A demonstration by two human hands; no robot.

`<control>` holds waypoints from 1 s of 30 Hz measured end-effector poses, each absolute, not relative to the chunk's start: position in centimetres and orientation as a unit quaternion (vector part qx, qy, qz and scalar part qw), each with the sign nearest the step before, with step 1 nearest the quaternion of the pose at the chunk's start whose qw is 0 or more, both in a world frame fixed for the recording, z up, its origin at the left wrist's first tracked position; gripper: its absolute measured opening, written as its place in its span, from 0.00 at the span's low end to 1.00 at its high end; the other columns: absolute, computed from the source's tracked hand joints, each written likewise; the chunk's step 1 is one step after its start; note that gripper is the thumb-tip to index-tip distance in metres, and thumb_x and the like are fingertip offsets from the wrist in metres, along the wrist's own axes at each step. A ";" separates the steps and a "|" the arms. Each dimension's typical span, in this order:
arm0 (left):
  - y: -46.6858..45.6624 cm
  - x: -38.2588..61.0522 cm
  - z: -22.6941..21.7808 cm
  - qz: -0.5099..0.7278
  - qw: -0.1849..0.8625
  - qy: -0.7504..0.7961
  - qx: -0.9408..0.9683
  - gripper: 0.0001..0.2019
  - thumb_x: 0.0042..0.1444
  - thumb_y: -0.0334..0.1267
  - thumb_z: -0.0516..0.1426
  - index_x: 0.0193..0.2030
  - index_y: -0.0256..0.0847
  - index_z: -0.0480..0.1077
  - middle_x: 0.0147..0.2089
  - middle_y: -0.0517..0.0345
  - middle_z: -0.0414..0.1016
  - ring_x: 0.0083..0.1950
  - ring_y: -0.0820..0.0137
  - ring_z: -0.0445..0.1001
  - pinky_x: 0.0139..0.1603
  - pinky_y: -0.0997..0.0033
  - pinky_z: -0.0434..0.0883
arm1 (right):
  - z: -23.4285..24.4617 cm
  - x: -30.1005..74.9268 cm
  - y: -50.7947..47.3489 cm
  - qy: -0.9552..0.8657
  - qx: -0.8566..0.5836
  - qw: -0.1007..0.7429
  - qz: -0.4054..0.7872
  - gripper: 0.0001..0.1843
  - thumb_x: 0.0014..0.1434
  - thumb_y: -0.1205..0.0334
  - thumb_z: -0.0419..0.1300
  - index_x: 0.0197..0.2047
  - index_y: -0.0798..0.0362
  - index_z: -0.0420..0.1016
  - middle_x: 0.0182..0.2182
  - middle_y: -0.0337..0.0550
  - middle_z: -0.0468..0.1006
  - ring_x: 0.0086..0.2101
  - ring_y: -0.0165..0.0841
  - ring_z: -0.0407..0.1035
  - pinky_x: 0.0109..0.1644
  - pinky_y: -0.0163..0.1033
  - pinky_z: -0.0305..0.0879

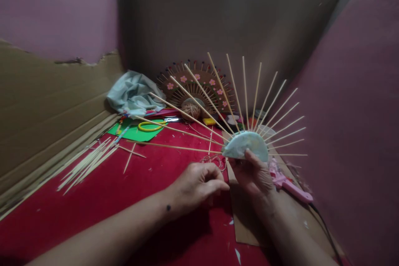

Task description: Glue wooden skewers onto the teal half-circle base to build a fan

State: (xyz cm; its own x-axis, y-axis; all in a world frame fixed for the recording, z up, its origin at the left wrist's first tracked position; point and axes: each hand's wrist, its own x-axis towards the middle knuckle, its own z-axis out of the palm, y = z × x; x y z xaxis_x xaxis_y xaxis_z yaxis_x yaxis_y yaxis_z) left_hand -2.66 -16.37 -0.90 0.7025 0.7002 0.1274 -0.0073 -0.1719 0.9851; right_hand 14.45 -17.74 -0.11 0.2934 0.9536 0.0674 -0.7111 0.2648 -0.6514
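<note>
A pale blue half-round piece (246, 146) with thin wooden sticks (244, 87) fanning out of its curved edge is held up over the table. My right hand (254, 170) grips it at the flat lower edge, thumb on the near face and fingers behind. Just left of it, my left hand (199, 185) hovers above the red cloth, not touching the piece. Its fingers are curled in toward the thumb, and whatever lies between them, if anything, is hidden. Tangled twine (215, 160) lies behind the left hand.
A pile of loose sticks (89, 164) lies left. Yellow-handled scissors (152, 126) rest by a green sheet (134, 131). Behind stand crumpled pale cloth (135, 93), a twine ball (190, 109) and a flower-decorated fan shape (199, 77). A pink glue gun (291, 187) lies right on cardboard (246, 220).
</note>
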 end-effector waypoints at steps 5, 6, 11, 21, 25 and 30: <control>-16.2 -3.0 0.0 0.328 0.584 0.233 0.705 0.14 0.61 0.41 0.51 0.26 0.37 0.64 0.22 0.63 0.66 0.21 0.79 0.62 0.22 0.78 0.60 | -0.3 14.5 -17.6 -0.232 -0.258 0.763 0.546 0.17 0.41 0.73 0.69 0.35 0.49 0.75 0.31 0.34 0.81 0.34 0.30 0.75 0.38 0.36 0.76; -16.2 -3.0 0.2 0.327 0.595 0.228 0.698 0.13 0.61 0.40 0.50 0.27 0.37 0.64 0.23 0.63 0.67 0.21 0.80 0.62 0.22 0.79 0.60 | -0.3 14.5 -17.6 -0.234 -0.258 0.764 0.544 0.16 0.41 0.73 0.69 0.35 0.49 0.75 0.32 0.34 0.81 0.34 0.30 0.75 0.39 0.37 0.76; -16.6 -2.7 0.0 0.318 0.610 0.202 0.697 0.06 0.59 0.33 0.51 0.32 0.37 0.66 0.27 0.62 0.68 0.23 0.80 0.64 0.23 0.80 0.61 | -0.3 14.4 -17.4 -0.212 -0.265 0.765 0.547 0.17 0.39 0.74 0.70 0.33 0.51 0.75 0.31 0.34 0.81 0.33 0.30 0.75 0.38 0.36 0.76; -16.7 -2.6 -0.1 0.241 0.636 0.234 0.694 0.05 0.54 0.33 0.55 0.29 0.36 0.68 0.22 0.64 0.69 0.20 0.81 0.66 0.21 0.82 0.63 | -0.6 14.6 -17.2 -0.195 -0.252 0.768 0.555 0.18 0.38 0.75 0.70 0.34 0.52 0.75 0.31 0.35 0.81 0.33 0.29 0.75 0.39 0.35 0.75; -16.4 -2.5 0.1 0.218 0.675 0.267 0.652 0.04 0.49 0.33 0.60 0.28 0.36 0.68 0.18 0.65 0.68 0.17 0.80 0.63 0.16 0.82 0.59 | -0.4 14.6 -17.3 -0.193 -0.251 0.766 0.559 0.19 0.38 0.76 0.70 0.34 0.52 0.75 0.31 0.35 0.81 0.33 0.29 0.75 0.39 0.36 0.75; -16.2 -2.8 0.5 0.237 0.746 0.215 0.584 0.07 0.53 0.36 0.59 0.29 0.36 0.67 0.26 0.58 0.74 0.19 0.80 0.68 0.16 0.83 0.63 | -0.3 14.6 -17.4 -0.193 -0.251 0.758 0.570 0.17 0.39 0.75 0.70 0.33 0.53 0.75 0.29 0.34 0.80 0.32 0.29 0.74 0.39 0.35 0.75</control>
State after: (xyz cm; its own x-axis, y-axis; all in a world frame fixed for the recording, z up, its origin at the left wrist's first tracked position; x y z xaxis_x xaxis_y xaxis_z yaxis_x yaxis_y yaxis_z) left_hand -2.75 -16.16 0.49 0.7953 0.6046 -0.0437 -0.1030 0.2058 0.9732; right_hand 14.60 -17.37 -0.28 0.2762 0.9611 0.0071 -0.7672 0.2249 -0.6007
